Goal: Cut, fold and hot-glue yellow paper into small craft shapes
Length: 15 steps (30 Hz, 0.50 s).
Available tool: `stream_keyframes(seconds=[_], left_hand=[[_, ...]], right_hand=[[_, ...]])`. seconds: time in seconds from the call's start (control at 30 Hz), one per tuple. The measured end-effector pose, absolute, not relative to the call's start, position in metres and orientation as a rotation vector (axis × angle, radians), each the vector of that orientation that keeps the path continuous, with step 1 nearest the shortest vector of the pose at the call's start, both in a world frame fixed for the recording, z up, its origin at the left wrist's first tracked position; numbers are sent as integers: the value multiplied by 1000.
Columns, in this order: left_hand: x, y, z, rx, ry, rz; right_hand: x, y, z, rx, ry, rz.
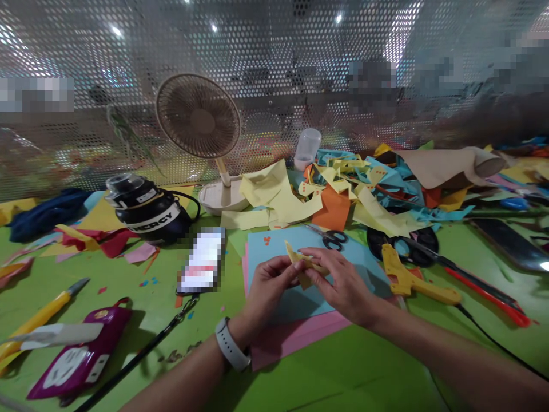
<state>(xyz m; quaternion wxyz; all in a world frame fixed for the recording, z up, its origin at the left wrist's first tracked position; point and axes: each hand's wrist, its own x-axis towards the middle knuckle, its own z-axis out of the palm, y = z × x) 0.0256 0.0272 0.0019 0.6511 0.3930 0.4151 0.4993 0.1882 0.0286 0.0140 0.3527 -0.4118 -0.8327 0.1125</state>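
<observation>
By the left hand [268, 281] and right hand [343, 281], yellow paper [291, 251] is being pinched above a blue sheet [295, 306] whose far and right edges are being crowded by scissors [333, 240] and glue gun [414, 281], green table [369, 372] being left bare nearer.

The held paper [292, 251] looks matt, the purple pouch [91, 353] glossy.

Pale yellow paper [305, 278], blue sheet [295, 304], pink sheet [295, 339]

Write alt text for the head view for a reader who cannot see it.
Two bare hands hold a small piece of yellow paper over blue and pink sheets on a green table. Scissors, a yellow glue gun and paper scraps lie nearby, with a desk fan beyond.
</observation>
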Motion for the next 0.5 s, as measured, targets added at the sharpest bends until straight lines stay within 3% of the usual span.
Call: stream_keyframes(seconds=[0.3, 0.4, 0.5], left_hand=[[27, 34, 4, 602, 880, 1384], [29, 36, 4, 523, 832, 1484], [31, 33, 4, 493, 824, 1466]], right_hand=[[191, 31, 23, -1056, -1832, 246], [191, 37, 24, -1131, -1480, 620], [187, 41, 24, -1082, -1331, 1281]])
